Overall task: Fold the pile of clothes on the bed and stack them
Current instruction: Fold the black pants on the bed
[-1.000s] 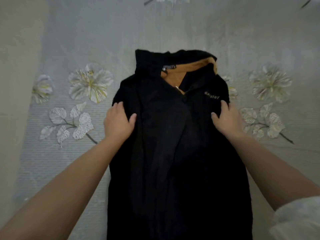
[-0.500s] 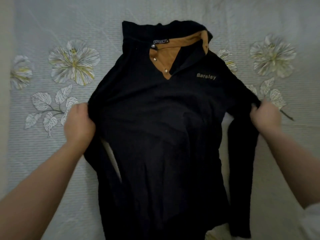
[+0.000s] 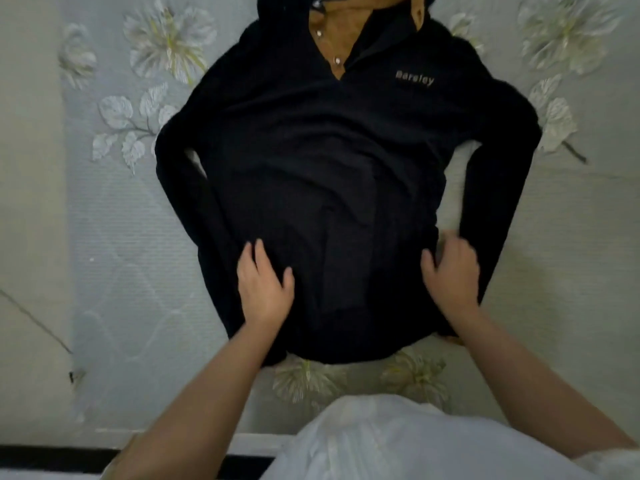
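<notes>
Still at the smoothing step, seemingly, with both hands, left (image 3: 265, 289) and right (image 3: 450, 271), laid loose-fingered on the near part of the black shirt (image 3: 329, 161) spread face-up on the bed (image 3: 121, 237), sleeves next needing folding inward.

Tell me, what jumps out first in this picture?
A black shirt with a tan collar lining lies spread face up across the middle of the flowered bedsheet. Near its lower edge, the left hand rests flat on it and the right hand touches it.
</notes>
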{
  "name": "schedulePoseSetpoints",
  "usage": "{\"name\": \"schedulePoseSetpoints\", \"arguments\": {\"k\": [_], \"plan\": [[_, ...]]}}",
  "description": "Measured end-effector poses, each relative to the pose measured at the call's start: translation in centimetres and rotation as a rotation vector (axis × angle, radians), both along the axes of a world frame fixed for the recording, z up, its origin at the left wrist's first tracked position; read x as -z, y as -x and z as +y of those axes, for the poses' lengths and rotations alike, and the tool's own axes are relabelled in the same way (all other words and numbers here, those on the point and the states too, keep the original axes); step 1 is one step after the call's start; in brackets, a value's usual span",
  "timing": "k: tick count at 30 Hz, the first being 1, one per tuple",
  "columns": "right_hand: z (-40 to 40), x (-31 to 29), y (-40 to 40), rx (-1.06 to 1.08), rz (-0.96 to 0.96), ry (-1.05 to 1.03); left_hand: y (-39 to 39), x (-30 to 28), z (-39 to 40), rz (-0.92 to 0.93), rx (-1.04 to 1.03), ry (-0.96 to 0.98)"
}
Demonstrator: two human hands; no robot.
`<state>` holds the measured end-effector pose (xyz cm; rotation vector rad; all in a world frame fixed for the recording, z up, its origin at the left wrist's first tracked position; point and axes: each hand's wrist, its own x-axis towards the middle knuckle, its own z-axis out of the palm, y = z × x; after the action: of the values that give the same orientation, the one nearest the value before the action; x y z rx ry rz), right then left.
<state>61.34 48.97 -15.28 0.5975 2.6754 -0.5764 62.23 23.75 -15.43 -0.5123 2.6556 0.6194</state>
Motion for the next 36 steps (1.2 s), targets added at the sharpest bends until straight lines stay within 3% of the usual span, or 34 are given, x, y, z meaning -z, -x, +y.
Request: {"name": "schedulePoseSetpoints", "arguments": {"k": [4,6,11,15,18,20,22,25,27,31,33,36], "plan": [[-1.5,0.4,-8.0,-0.017,-0.235,-0.012,-8.4,-0.6,-0.6,-0.153,-0.005,-0.018],[-1.7,0.5,-9.6,-0.023,-0.240,0.020,-10.2,-0.9,-1.6,-0.183,0.080,0.018],[0.6,-0.7,-9.6,0.108,-0.121,0.154,-10.3,-1.1,-2.7,0.053,0.294,0.080],[4.5,-2.1,-10.0,0.068,-0.109,0.120,-11.4,-1.2,-5.6,0.160,0.187,0.040],[5.4,-2.6,-11.8,-0.063,-0.158,0.080,-13.3,-1.5,-7.1,0.021,0.088,-0.044],[5.1,-2.6,-12.8,-0.191,-0.200,-0.096,-14.2,-1.7,-7.4,-0.098,-0.064,0.003],[4.3,-2.4,-13.5,-0.287,-0.150,-0.185,-14.4,-2.3,-7.1,-0.065,-0.122,0.079],[2.1,-1.7,-13.8,-0.470,0.082,-0.169,-13.6,-2.5,-5.5,0.233,0.147,0.088],[0.7,-1.1,-13.5,-0.533,0.114,-0.152,-12.5,-2.1,-4.2,0.340,0.370,0.037],[0.5,0.2,-11.8,-0.455,-0.015,-0.159,-11.1,-1.5,-2.7,0.190,0.715,0.104],[1.3,0.7,-10.9,-0.493,-0.130,-0.153,-11.1,-1.2,-2.8,0.123,0.760,0.184],[2.4,0.2,-10.2,-0.404,-0.188,0.028,-11.0,-1.4,-3.7,0.243,0.726,0.268]]}}
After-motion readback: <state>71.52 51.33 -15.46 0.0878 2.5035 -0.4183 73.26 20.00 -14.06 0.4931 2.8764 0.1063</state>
